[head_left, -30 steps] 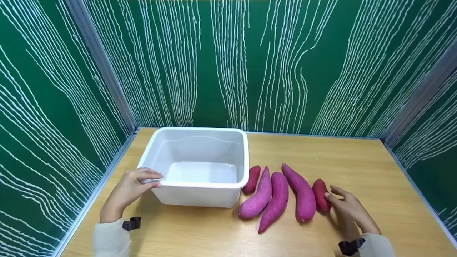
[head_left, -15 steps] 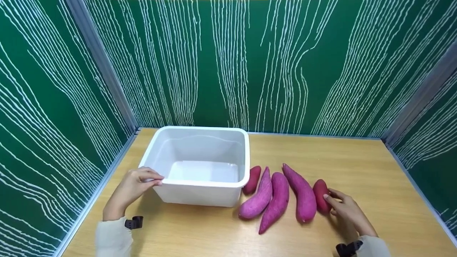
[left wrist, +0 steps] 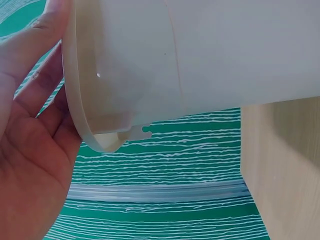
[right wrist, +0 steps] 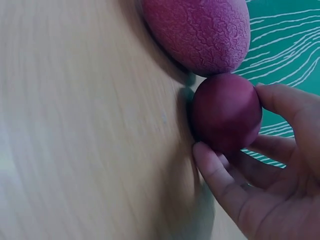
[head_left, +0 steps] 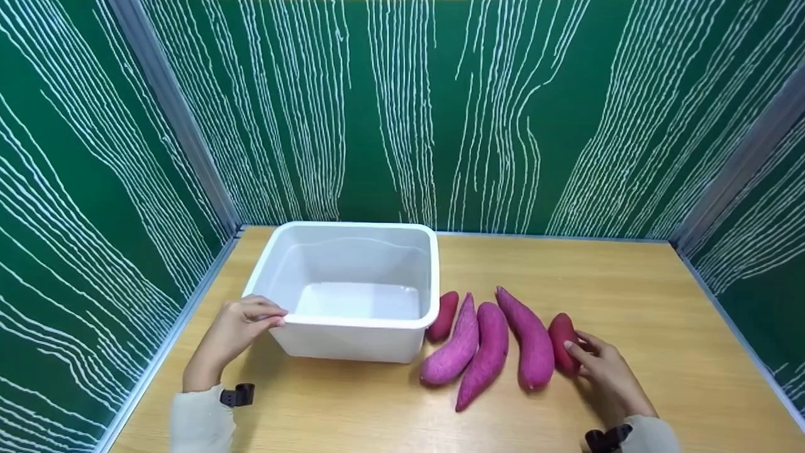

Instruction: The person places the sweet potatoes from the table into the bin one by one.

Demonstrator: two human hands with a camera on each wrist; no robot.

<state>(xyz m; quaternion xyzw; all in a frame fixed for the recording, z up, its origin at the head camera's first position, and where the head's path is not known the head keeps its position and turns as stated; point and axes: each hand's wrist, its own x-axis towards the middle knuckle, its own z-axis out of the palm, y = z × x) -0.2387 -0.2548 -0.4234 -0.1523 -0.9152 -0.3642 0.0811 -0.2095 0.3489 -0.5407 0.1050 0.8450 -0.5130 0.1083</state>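
My left hand [head_left: 234, 336] pinches the near-left corner rim of a white plastic tub [head_left: 352, 343], thumb and fingers on either side of the lip. In the left wrist view the tub's side wall [left wrist: 225, 55] fills the upper part. At the right, my right hand [head_left: 611, 371] holds a small, smooth red sweet potato [head_left: 561, 336] that lies on the table. The right wrist view shows its rounded end [right wrist: 227, 112] between thumb and fingers, right against a larger, wrinkled purple sweet potato [right wrist: 205, 32].
Purple sweet potatoes, one curved [head_left: 530, 336], one slim [head_left: 487, 358] and one bulging [head_left: 453, 352], lie between tub and right hand. Another red sweet potato [head_left: 444, 316] sits beside the tub's right wall. Green panels [head_left: 402, 113] with white lines enclose the wooden table [head_left: 327, 409].
My right hand has come slightly left, its thumb further over the red sweet potato and its fingers closer round it. My left hand keeps its hold on the tub's rim.
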